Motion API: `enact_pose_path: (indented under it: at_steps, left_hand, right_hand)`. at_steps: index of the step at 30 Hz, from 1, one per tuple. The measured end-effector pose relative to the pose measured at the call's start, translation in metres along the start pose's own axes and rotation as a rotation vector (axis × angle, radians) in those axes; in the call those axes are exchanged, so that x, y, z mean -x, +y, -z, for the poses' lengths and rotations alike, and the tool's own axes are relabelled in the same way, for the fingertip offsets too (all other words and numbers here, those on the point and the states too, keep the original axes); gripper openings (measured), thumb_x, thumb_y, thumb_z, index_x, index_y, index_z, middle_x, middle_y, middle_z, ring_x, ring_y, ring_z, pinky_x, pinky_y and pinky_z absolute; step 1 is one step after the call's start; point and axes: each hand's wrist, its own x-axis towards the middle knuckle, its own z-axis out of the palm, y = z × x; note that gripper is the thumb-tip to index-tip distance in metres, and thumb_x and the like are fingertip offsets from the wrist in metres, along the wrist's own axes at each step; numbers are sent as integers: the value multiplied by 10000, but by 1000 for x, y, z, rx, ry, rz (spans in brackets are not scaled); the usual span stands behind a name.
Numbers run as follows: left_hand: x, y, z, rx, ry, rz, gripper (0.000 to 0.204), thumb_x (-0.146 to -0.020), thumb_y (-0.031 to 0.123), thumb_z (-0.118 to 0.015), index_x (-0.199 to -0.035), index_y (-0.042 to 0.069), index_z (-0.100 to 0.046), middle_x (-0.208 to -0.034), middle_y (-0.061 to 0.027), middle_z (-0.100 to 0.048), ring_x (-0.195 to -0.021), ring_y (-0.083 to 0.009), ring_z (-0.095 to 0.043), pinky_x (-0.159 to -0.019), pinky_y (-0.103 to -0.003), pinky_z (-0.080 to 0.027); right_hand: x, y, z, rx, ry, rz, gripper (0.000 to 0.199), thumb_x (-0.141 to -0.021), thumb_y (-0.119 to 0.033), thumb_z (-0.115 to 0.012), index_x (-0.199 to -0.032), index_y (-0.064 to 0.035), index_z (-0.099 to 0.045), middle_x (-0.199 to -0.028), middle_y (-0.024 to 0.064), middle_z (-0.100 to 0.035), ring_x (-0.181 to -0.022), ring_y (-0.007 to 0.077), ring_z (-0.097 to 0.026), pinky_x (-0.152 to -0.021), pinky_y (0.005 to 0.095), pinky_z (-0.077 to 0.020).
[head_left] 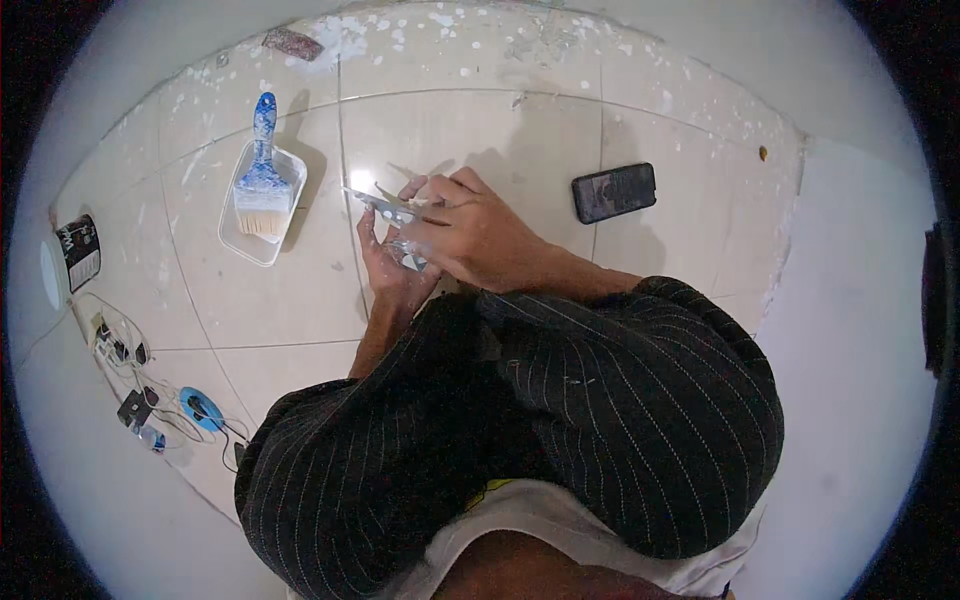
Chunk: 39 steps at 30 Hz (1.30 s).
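Note:
My hands are close together above the tiled floor, in front of my knees. In my right hand (pixel 478 228) is a thin, flat grey blade (pixel 392 208) with white patches, its narrow end pointing left; its exact kind does not show. Below it my left hand (pixel 388 268) is cupped, its fingers curled and its thumb up near the blade. A whitish, shiny bit (pixel 412 262) shows at the left palm, partly hidden by the right hand. To the left, a wide paintbrush (pixel 264 170) with a blue patterned handle lies across a white plastic tray (pixel 230 238).
A dark phone (pixel 614 193) lies on the floor at the right. White paint spots and a dark reddish pad (pixel 293 43) are along the far wall. At the left are a white-and-black container (pixel 78 252), tangled cables (pixel 130 355) and a blue round item (pixel 201 408).

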Motion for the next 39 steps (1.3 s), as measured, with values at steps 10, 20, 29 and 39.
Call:
enact_pose_path:
  at_steps: [10, 20, 29, 39]
  left_hand:
    - [-6, -2, 2, 23, -252, -54, 732, -930, 594, -319, -1377, 20, -395, -1295, -305, -490, -1270, -389, -450, -1075, -506, -372]
    - [1, -2, -11, -21, -257, -60, 698, -927, 550, -274, -1407, 60, -400, -1292, -233, -532, -1204, -335, -519, -1017, -454, -440]
    - [-8, 1, 17, 246, -458, 47, 680, -930, 549, -288, -1364, 58, -469, -1247, -209, -564, -1165, -337, -539, -995, -450, -451]
    - [-6, -1, 4, 48, -209, -13, 729, -924, 604, -326, -1403, 58, -393, -1300, -270, -503, -1235, -364, -486, -1040, -477, -414]
  right_hand:
    - [30, 137, 9, 29, 428, -568, 193, -846, -242, -677, -972, -97, -659, -943, 45, -680, -913, 254, -595, -859, 432, -385]
    - [61, 259, 34, 497, 496, -600, 205, -842, -223, -664, -1004, -97, -654, -930, 93, -614, -912, 300, -570, -790, 451, -419]
    - [53, 262, 40, 784, 255, -537, 179, -870, -231, -621, -1008, -123, -657, -999, 84, -580, -926, 274, -521, -758, 425, -397]
    - [51, 260, 43, 728, 185, -638, 189, -825, -198, -676, -986, -103, -649, -1059, 90, -566, -998, 285, -517, -782, 435, -419]
